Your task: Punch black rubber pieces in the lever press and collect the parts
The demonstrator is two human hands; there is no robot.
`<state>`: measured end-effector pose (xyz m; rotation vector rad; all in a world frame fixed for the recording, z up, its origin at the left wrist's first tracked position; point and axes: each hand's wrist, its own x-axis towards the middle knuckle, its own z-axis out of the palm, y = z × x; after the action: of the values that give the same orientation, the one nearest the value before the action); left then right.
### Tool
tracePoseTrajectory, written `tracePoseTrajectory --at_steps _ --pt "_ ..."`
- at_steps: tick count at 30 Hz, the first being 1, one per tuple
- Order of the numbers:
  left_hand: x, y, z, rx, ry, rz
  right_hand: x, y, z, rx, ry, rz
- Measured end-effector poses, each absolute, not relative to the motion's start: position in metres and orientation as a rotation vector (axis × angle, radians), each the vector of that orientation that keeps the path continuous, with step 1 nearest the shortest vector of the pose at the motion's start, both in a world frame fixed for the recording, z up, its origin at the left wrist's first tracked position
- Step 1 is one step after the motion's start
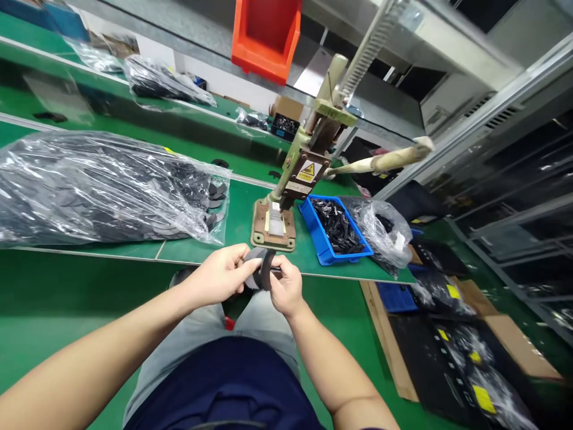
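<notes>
My left hand (225,276) pinches a dark, curved, flat piece with a grey face (255,269) between thumb and fingers. From the other side, my right hand (287,286) has its fingers closed at the black curved edge of that piece. Both hands are over my lap, just in front of the bench edge. Directly beyond them stands a hand-lever press (308,161), whose base (258,233) carries a pale fixture block (276,222). Right of the press, a blue bin (320,242) holds many small black parts (335,226). My fingers partly hide the held piece.
A large clear plastic bag of dark flat pieces (102,188) covers the bench at left. The press's lever handle (389,160) sticks out to the right. An orange bin (265,42) hangs above. Another plastic bag (387,230) sits beside the blue bin; cardboard (514,340) lies lower right.
</notes>
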<state>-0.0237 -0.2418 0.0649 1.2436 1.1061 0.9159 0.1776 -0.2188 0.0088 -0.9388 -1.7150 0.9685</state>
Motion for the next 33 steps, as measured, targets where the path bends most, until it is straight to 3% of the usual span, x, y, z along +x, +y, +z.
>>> tracePoseTrajectory --at_steps 8,23,30,33 --pt "-0.026 -0.194 0.044 1.045 0.916 0.854 0.157 -0.194 -0.016 -1.088 -1.377 1.143" --pt "-0.066 -0.141 0.029 1.288 0.905 0.669 0.154 -0.176 0.013 -1.246 -1.905 0.624" --pt "-0.068 -0.179 0.025 1.684 1.121 1.097 0.167 -0.202 0.030 -1.157 -2.240 0.346" --pt "-0.061 -0.198 0.027 1.869 1.081 1.078 0.170 -0.211 0.030 -1.076 -2.311 0.310"
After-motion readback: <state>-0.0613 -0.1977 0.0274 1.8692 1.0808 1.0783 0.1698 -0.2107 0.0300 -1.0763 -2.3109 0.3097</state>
